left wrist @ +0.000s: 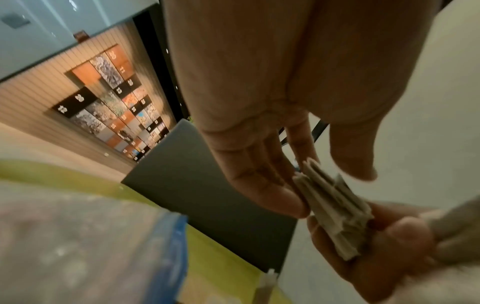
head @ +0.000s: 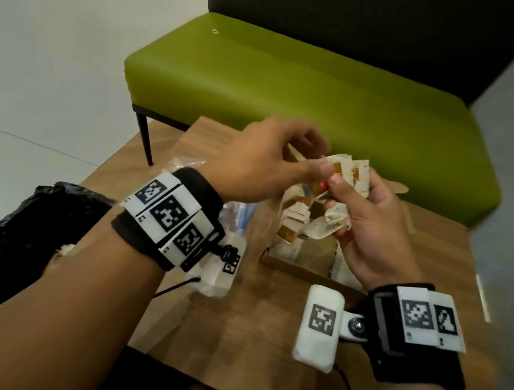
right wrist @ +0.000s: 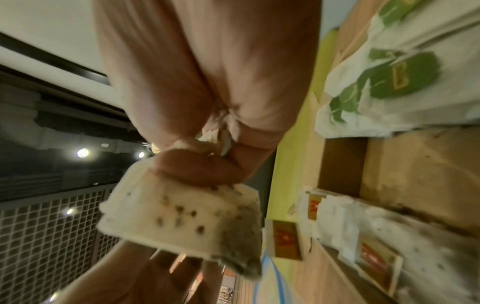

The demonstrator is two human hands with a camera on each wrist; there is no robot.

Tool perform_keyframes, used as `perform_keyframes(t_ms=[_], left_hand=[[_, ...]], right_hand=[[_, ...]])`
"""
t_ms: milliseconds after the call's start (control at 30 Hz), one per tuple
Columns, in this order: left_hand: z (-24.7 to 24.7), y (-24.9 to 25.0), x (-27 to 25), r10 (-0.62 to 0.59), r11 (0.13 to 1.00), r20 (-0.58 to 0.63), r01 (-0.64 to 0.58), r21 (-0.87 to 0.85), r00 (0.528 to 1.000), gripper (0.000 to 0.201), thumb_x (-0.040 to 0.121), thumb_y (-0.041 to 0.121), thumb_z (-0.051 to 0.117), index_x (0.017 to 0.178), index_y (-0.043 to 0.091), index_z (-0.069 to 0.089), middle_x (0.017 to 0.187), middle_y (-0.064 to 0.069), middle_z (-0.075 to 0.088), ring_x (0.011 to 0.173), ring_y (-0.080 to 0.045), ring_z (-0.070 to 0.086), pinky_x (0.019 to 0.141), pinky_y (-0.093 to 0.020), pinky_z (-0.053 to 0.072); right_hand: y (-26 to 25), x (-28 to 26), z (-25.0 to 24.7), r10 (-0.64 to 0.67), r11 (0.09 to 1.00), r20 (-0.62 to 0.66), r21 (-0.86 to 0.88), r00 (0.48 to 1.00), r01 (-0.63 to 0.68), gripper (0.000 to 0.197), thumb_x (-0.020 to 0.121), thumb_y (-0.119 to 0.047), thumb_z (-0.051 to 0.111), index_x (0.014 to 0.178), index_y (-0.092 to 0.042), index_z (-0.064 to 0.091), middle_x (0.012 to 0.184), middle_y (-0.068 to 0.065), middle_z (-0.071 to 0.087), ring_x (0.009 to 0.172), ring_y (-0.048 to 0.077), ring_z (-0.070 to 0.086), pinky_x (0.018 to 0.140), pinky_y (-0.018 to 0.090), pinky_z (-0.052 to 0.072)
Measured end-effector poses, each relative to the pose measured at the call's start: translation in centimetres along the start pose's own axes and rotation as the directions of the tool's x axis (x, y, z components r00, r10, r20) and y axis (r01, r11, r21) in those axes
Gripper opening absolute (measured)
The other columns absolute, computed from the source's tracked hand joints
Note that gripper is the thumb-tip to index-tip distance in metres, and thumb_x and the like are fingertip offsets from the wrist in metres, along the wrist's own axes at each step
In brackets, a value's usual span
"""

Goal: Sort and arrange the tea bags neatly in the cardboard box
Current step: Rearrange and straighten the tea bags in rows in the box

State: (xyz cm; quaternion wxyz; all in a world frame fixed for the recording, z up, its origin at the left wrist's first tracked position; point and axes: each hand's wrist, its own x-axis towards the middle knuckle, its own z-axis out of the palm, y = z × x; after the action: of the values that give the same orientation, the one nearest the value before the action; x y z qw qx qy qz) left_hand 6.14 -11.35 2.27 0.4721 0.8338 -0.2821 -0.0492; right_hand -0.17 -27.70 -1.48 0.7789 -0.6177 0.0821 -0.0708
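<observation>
1. A black plastic bag (head: 16, 222) lies at the far left, beside the wooden table (head: 227, 326).
2. A clear plastic bag with a blue strip (head: 238, 219) rests on the table under the left wrist.
3. The left hand (head: 254, 160) is held above the table; its thumb and fingers (left wrist: 280, 197) pinch the top of a bundle of tea bags (head: 347, 172).
4. The bundle sits between both hands, raised above the cardboard box (head: 301, 267); red-and-yellow tags show among the white sachets.
5. The box stands open on the table just below the hands, with more tea bags (right wrist: 369, 253) lying loose inside along one wall.
6. The right hand (head: 377, 221) grips the bundle from the other side, fingers (right wrist: 197, 168) curled round the sachets, thumb pressed on top.
7. A white packet printed with green leaves (right wrist: 389, 82) lies against the box in the right wrist view.
8. A green bench (head: 315, 102) stands behind the table.
</observation>
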Motion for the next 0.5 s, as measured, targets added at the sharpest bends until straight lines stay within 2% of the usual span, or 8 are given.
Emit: perform_keyframes(t_ms=[67, 133, 200, 267, 333, 400, 467, 500], left_hand=[[1.6, 0.1, 0.6, -0.011, 0.994, 0.031, 0.014, -0.111, 0.999, 0.023, 0.086, 0.027, 0.076, 0.106, 0.019, 0.067, 0.101, 0.003, 0.070, 0.080, -0.014, 0.071, 0.065, -0.030, 0.059], [3.1, 0.3, 1.0, -0.058, 0.976, 0.038, 0.064, -0.209, 0.998, 0.021, 0.084, 0.014, 0.077, 0.102, 0.013, 0.067, 0.099, -0.005, 0.069, 0.076, -0.021, 0.072, 0.060, -0.032, 0.058], [4.4, 0.8, 1.1, -0.120, 0.948, 0.061, 0.132, -0.291, 0.991, 0.019, 0.085, 0.009, 0.075, 0.102, 0.007, 0.066, 0.096, -0.010, 0.068, 0.073, -0.022, 0.071, 0.060, -0.030, 0.058], [5.6, 1.3, 1.2, -0.149, 0.921, 0.122, 0.183, -0.345, 0.981, 0.020, 0.088, 0.008, 0.072, 0.105, 0.003, 0.063, 0.096, -0.013, 0.067, 0.073, -0.020, 0.070, 0.063, -0.033, 0.060], [6.6, 1.8, 1.3, -0.148, 0.913, 0.167, 0.200, -0.356, 0.975, 0.017, 0.090, 0.008, 0.069, 0.106, 0.007, 0.064, 0.095, -0.010, 0.071, 0.077, -0.017, 0.071, 0.067, -0.033, 0.061], [7.4, 2.0, 1.5, -0.147, 0.922, 0.149, 0.190, -0.338, 0.978, 0.017, 0.089, 0.011, 0.071, 0.106, 0.011, 0.067, 0.096, -0.007, 0.074, 0.083, -0.019, 0.073, 0.071, -0.037, 0.062], [8.0, 2.1, 1.6, -0.178, 0.921, 0.104, 0.203, -0.331, 0.979, 0.019, 0.088, 0.014, 0.073, 0.106, 0.010, 0.069, 0.097, -0.008, 0.075, 0.087, -0.022, 0.073, 0.073, -0.041, 0.062], [8.2, 2.2, 1.7, -0.201, 0.909, 0.084, 0.218, -0.354, 0.976, 0.018, 0.089, 0.014, 0.072, 0.105, 0.009, 0.068, 0.098, -0.010, 0.074, 0.087, -0.023, 0.073, 0.073, -0.042, 0.062]], right_hand=[[0.0, -0.4, -0.8, 0.039, 0.998, -0.016, 0.043, 0.999, -0.038, 0.021, 0.097, -0.018, 0.064, 0.116, -0.011, 0.066, 0.095, 0.005, 0.074, 0.081, 0.020, 0.067, 0.079, 0.041, 0.042], [0.0, -0.7, -1.5, 0.093, 0.988, -0.055, 0.126, 0.994, -0.086, 0.035, 0.095, -0.027, 0.066, 0.122, -0.005, 0.065, 0.104, 0.015, 0.070, 0.091, 0.033, 0.062, 0.086, 0.048, 0.041], [-0.2, -0.8, -2.2, 0.134, 0.967, -0.114, 0.233, 0.984, -0.105, 0.043, 0.096, -0.033, 0.064, 0.125, -0.002, 0.063, 0.115, 0.023, 0.067, 0.102, 0.038, 0.059, 0.097, 0.055, 0.040], [-0.4, -0.7, -2.7, 0.146, 0.952, -0.169, 0.292, 0.975, -0.092, 0.040, 0.101, -0.033, 0.056, 0.123, -0.001, 0.063, 0.119, 0.023, 0.070, 0.103, 0.037, 0.066, 0.101, 0.056, 0.047], [-0.3, -0.3, -3.0, 0.145, 0.944, -0.238, 0.323, 0.960, -0.062, 0.040, 0.103, -0.035, 0.053, 0.123, -0.001, 0.063, 0.115, 0.023, 0.072, 0.096, 0.032, 0.072, 0.093, 0.053, 0.057], [0.1, 0.3, -3.4, 0.182, 0.910, -0.284, 0.411, 0.941, -0.051, 0.044, 0.104, -0.038, 0.053, 0.123, 0.000, 0.063, 0.105, 0.021, 0.074, 0.082, 0.026, 0.075, 0.079, 0.047, 0.062], [0.5, 0.6, -3.8, 0.279, 0.815, -0.258, 0.572, 0.925, -0.086, 0.045, 0.103, -0.042, 0.052, 0.117, -0.001, 0.065, 0.092, 0.016, 0.074, 0.074, 0.022, 0.073, 0.076, 0.043, 0.062], [0.6, 0.8, -4.0, 0.324, 0.751, -0.242, 0.654, 0.914, -0.093, 0.042, 0.103, -0.042, 0.051, 0.107, -0.003, 0.066, 0.079, 0.012, 0.072, 0.067, 0.018, 0.070, 0.076, 0.039, 0.060]])
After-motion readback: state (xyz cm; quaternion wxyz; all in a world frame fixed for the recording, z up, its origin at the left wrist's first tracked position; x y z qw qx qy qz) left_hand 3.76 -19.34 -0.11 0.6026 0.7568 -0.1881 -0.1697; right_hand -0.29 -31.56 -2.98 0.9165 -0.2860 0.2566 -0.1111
